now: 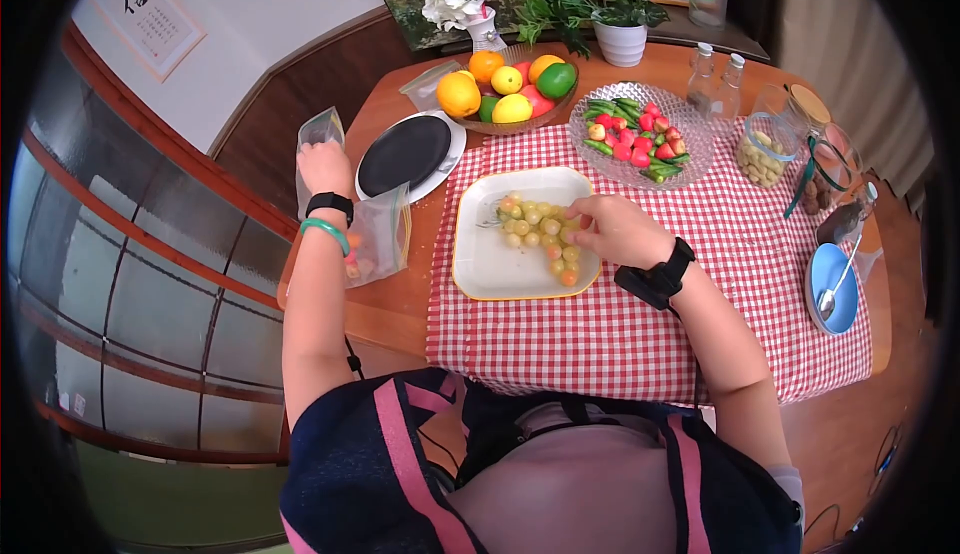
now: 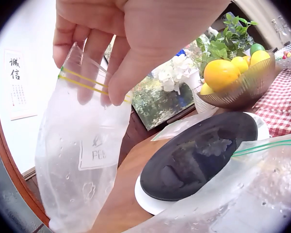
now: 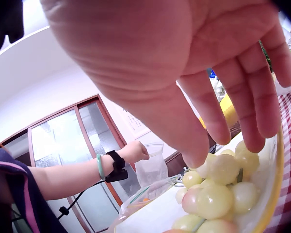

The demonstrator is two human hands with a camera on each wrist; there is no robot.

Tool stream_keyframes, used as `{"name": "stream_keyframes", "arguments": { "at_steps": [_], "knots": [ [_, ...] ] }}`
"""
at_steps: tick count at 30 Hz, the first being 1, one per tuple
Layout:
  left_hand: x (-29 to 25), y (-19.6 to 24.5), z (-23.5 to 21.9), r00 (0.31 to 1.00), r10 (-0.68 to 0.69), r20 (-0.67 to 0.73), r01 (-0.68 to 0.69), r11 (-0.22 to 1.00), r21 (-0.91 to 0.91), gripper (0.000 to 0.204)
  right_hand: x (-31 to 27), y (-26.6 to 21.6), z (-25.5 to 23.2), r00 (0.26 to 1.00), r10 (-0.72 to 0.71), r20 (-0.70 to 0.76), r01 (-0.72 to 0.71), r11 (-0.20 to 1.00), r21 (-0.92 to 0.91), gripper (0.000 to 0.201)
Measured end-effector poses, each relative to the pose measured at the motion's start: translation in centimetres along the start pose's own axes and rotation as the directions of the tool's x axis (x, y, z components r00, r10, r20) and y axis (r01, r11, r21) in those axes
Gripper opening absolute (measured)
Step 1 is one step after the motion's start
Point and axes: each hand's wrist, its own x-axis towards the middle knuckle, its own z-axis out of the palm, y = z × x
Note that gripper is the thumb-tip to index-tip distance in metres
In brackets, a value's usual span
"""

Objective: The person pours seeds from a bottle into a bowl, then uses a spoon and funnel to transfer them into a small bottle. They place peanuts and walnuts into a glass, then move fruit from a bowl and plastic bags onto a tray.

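My left hand (image 1: 327,168) pinches the top of a clear zip bag (image 2: 80,145) with yellow seal lines, which hangs upright by the table's left edge. A second zip bag (image 1: 378,244), with a green seal line and reddish pieces inside, lies beside it on the table. In the middle, a white tray (image 1: 480,272) with a yellow rim holds a bunch of pale green grapes (image 1: 540,226). My right hand (image 1: 628,231) is over the tray's right side, its fairly straight fingers and thumb (image 3: 194,158) right at the grapes.
Behind the bags lies a black round plate (image 1: 405,154) on a white base. A fruit bowl (image 1: 520,124) and a glass plate (image 1: 700,159) of peppers and red fruit stand at the back. Jars (image 1: 765,154), bottles (image 1: 730,84) and a blue bowl (image 1: 832,289) with a spoon line the right.
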Motion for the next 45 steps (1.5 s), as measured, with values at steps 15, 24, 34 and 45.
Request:
{"name": "stream_keyframes", "arguments": {
  "at_steps": [15, 24, 34, 45],
  "knots": [
    [-6.2, 9.7, -11.1, 0.736, 0.664, 0.132, -0.238, 0.436, -0.868, 0.034, -0.2, 0.0, 1.5, 0.998, -0.057, -0.011, 0.051, 0.951, -0.303, 0.038],
    [-8.2, 11.1, -10.6, 0.744, 0.66, 0.106, -0.279, 0.451, -0.848, 0.019, -1.3, -1.8, 1.8, 0.994, -0.104, 0.019, 0.103, 0.904, -0.416, 0.032],
    [-6.8, 8.8, -13.7, 0.85, 0.514, -0.113, -0.263, 0.229, -0.937, 0.021, -0.6, -1.4, 2.1, 0.999, -0.006, -0.052, -0.013, 0.938, -0.346, 0.038],
    [-4.4, 7.3, -15.5, 0.74, 0.668, 0.085, 0.226, -0.127, -0.966, 0.023, -0.5, -1.4, 1.5, 0.997, -0.053, -0.063, 0.042, 0.986, -0.162, 0.04]
  ]
}}
